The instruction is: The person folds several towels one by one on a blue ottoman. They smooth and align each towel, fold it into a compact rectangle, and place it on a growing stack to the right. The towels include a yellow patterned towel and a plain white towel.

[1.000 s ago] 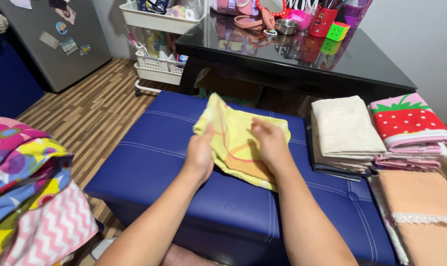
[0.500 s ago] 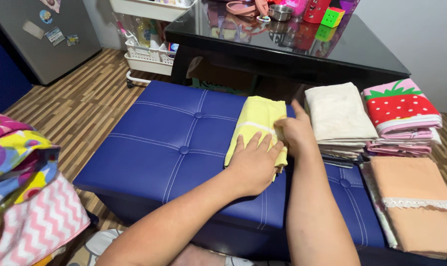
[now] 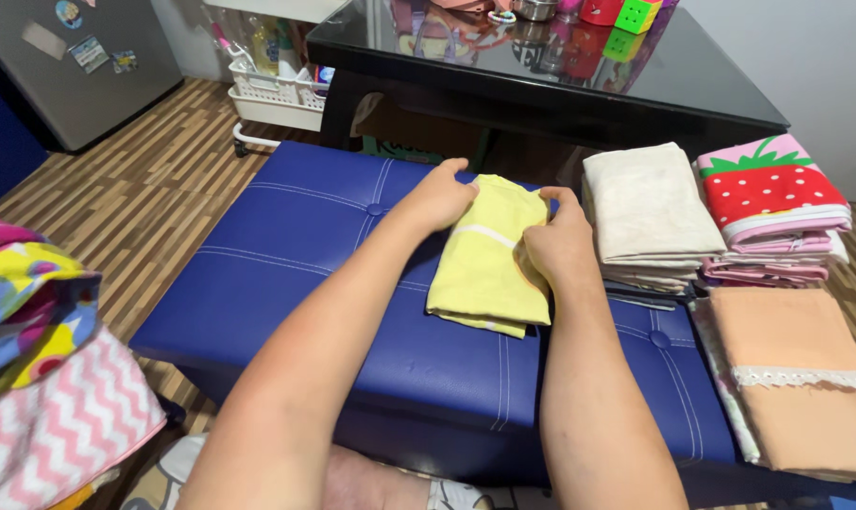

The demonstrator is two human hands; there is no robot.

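Observation:
A folded yellow cloth lies on the blue padded bench, its long side running away from me. My left hand grips the cloth's far left corner. At the far right edge my right hand presses down on it, fingers curled over the fabric. Both forearms reach in from the bottom of the view.
Folded cloths stand right of the yellow one: a beige stack, a strawberry-print stack and a peach lace-trimmed one. Colourful unfolded fabrics pile at the left. Behind the bench are a black glass table and a white cart.
The yellow cloth went from a wide spread shape to a narrow fold. Both hands have moved up to its far end, and my view has shifted right and closer.

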